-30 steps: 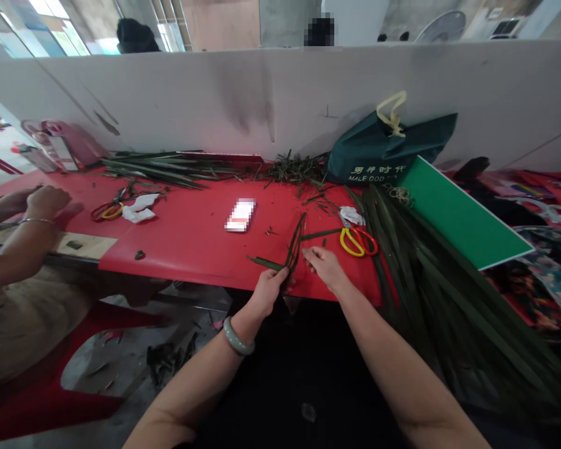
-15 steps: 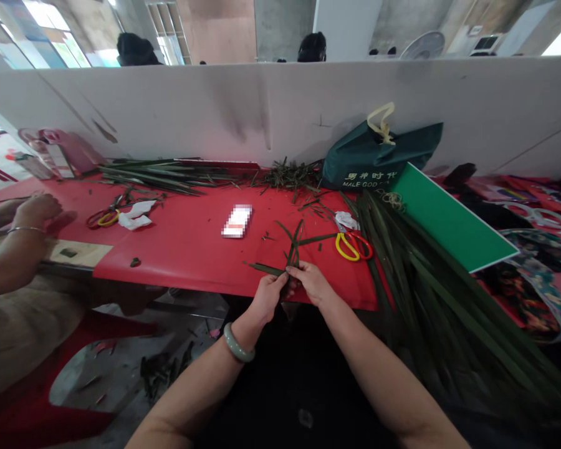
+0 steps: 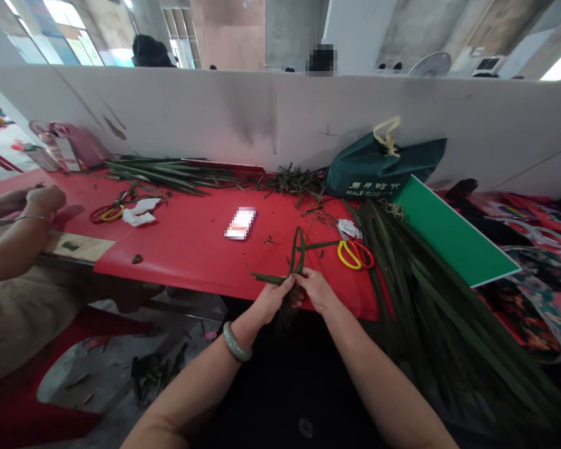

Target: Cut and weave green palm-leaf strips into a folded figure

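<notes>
Green palm-leaf strips [image 3: 298, 252] cross between my two hands above the table's front edge, one of them bent into a tall narrow loop. My left hand [image 3: 275, 298], below a jade-green bangle [image 3: 236, 343], pinches the strips where they cross; a short end sticks out to the left. Close against it, my right hand [image 3: 315, 289] is closed on the same strips, its lower fingers partly hidden. Scissors [image 3: 355, 254] with yellow and red handles lie on the table to the right, beside a crumpled white tissue [image 3: 349, 228].
Long palm leaves [image 3: 416, 280] hang over the table's right side beside a green board [image 3: 458, 231] and a dark green bag [image 3: 383, 162]. A phone [image 3: 240, 223] lies mid-table. More leaves [image 3: 168, 173] and scraps [image 3: 294, 179] line the partition. Another person's hands [image 3: 37, 202] are at left.
The strip ends that fanned out above my hands now form an upright loop. The view has tilted slightly. Both hands keep their hold close together.
</notes>
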`<act>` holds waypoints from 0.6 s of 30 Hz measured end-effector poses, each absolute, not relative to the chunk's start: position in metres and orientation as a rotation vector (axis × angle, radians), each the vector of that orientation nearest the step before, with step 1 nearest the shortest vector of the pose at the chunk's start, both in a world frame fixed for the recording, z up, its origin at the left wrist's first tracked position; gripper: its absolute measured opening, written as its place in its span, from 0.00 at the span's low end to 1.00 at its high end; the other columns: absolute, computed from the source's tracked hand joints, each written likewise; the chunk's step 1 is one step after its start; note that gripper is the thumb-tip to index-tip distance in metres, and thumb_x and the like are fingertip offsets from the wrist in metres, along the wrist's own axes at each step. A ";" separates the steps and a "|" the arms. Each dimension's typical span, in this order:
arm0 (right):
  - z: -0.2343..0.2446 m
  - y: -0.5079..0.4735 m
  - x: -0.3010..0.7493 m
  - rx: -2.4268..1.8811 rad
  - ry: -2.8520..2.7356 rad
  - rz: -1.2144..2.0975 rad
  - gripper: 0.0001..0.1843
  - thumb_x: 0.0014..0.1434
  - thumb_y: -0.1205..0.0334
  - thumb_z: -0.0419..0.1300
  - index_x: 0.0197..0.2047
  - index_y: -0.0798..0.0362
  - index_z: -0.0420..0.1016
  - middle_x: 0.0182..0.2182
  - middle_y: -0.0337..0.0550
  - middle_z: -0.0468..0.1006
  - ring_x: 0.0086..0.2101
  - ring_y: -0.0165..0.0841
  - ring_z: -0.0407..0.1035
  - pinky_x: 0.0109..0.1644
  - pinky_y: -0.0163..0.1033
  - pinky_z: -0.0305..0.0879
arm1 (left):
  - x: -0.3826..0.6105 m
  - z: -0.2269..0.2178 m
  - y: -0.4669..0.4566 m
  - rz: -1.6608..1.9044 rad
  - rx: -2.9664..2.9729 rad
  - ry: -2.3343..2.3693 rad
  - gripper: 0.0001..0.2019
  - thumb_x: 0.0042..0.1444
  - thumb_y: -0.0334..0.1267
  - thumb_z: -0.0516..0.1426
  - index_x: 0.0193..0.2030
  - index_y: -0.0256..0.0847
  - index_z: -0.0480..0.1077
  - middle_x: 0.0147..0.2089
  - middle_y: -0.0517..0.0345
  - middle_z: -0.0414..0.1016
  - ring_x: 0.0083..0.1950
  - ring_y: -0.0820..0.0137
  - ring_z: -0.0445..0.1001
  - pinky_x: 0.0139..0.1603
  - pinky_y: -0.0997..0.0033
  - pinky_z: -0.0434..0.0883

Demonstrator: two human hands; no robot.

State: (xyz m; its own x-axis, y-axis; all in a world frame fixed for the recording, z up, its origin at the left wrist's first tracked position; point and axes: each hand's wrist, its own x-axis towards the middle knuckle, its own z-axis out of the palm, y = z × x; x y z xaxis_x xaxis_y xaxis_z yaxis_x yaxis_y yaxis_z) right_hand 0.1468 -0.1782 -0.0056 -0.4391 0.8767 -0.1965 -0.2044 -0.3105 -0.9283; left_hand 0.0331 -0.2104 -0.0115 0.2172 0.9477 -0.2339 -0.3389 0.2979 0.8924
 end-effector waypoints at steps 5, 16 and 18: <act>-0.012 -0.177 0.146 -0.960 -1.110 1.766 0.14 0.44 0.52 0.59 0.23 0.53 0.61 0.09 0.27 0.59 0.09 0.23 0.54 0.12 0.31 0.52 | 0.039 -0.012 -0.211 1.140 0.824 0.999 0.19 0.47 0.51 0.53 0.31 0.33 0.67 0.24 0.54 0.72 0.21 0.75 0.69 0.23 0.75 0.66; -0.008 -0.175 0.147 -1.084 -1.177 1.407 0.14 0.47 0.51 0.57 0.26 0.54 0.66 0.19 0.35 0.67 0.22 0.28 0.62 0.26 0.34 0.60 | 0.046 -0.011 -0.203 1.371 0.759 1.172 0.17 0.45 0.49 0.55 0.27 0.33 0.68 0.20 0.58 0.69 0.16 0.78 0.63 0.18 0.77 0.60; -0.009 -0.173 0.149 -1.142 -1.223 1.269 0.13 0.47 0.52 0.57 0.26 0.54 0.67 0.21 0.37 0.68 0.24 0.29 0.63 0.28 0.34 0.60 | 0.044 -0.012 -0.201 1.374 0.790 1.233 0.16 0.45 0.48 0.54 0.25 0.34 0.68 0.19 0.59 0.69 0.16 0.78 0.62 0.18 0.77 0.59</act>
